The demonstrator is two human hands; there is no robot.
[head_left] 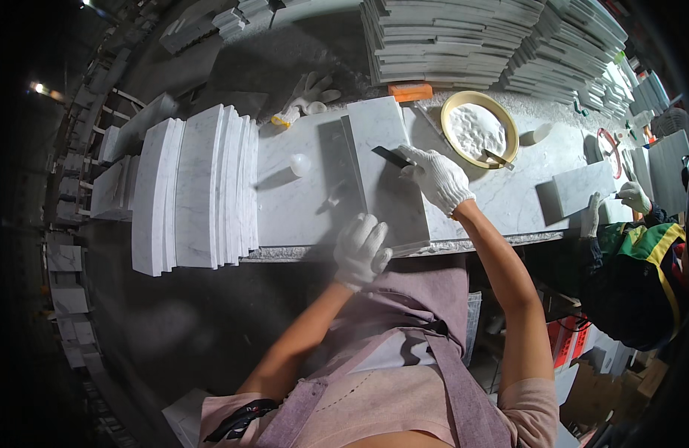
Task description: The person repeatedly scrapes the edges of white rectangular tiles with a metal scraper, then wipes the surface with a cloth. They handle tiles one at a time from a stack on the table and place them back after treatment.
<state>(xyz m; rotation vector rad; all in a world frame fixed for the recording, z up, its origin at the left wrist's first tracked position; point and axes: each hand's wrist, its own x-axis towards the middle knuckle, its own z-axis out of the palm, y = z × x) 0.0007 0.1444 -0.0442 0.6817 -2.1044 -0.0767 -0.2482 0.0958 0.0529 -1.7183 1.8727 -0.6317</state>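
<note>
My right hand, in a white knit glove, grips a dark flat-bladed scraper over a pale grey-veined marble tile. The scraper's blade points left across the tile's face, and its gripped end is hidden by the fingers. This tile lies on top of at least one other, near the bench's front edge. My left hand, gloved too, is by the tile's near left corner, its fingers loosely bent and apart with nothing seen in them. A yellow-rimmed bowl of white paste stands beyond my right hand, with a putty knife resting at its rim.
Upright marble tiles line the bench's left end. At the back are tall tile stacks, an orange block and an empty glove. A small white cup stands left. Rightward, a co-worker's gloved hands handle another tile.
</note>
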